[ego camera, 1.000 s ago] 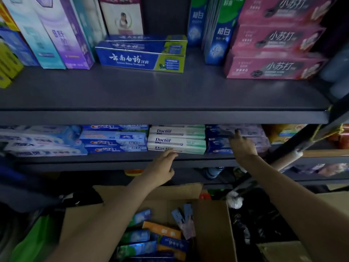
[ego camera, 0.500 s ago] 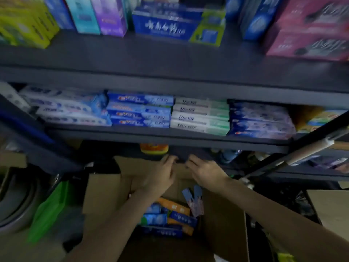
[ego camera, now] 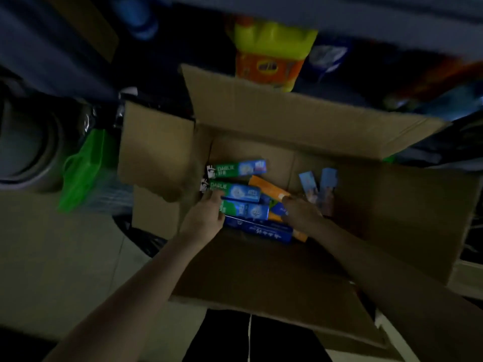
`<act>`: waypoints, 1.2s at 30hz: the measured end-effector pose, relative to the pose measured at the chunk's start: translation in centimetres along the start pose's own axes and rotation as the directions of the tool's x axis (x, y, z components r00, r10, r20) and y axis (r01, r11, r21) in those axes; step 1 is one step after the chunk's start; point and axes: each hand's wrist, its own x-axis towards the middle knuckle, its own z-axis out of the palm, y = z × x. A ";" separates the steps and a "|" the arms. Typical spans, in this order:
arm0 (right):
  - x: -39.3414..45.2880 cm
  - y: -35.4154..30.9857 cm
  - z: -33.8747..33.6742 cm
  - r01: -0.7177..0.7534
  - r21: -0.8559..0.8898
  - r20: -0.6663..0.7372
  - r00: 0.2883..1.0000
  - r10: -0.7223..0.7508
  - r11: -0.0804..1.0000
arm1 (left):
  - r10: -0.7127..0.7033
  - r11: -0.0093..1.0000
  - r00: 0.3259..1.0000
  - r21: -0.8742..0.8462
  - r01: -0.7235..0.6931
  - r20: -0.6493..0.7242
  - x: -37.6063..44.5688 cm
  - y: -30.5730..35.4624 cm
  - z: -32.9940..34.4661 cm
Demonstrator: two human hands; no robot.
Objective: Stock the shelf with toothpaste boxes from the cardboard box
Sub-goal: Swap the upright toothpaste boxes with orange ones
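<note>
I look down into the open cardboard box on the floor. Inside lie three green Darlie toothpaste boxes, a dark blue toothpaste box and an orange one. My left hand is inside the box, its fingers touching the left ends of the lower green boxes. My right hand is over the right end of the pile, its fingertips at the orange box. Dim light and blur hide whether it grips anything. The shelf shows only as a blurred grey edge at the top.
Two small carded packs stand in the box's right corner. A yellow-and-orange bottle stands behind the box under the shelf. A green bag and a round grey container sit to the left.
Both hands left the lower shelf, came down past the box's far flap and now reach its contents. My view tipped from the shelves down into the box.
</note>
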 end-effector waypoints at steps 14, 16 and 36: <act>7.5 3.1 0.7 -0.179 0.313 0.193 0.974 0.122 0.933 | 0.073 0.996 0.997 -0.049 -0.072 0.027 6.0 -1.0 2.8; 3.3 2.7 -4.0 -0.271 0.560 0.394 0.918 0.035 0.783 | 0.057 0.990 0.996 -0.135 -0.047 0.065 4.4 0.8 0.3; -30.8 -10.2 -39.5 0.405 0.743 -0.275 0.911 -0.308 0.533 | 0.392 0.490 0.879 -0.747 -0.449 -0.270 -17.1 17.2 -39.5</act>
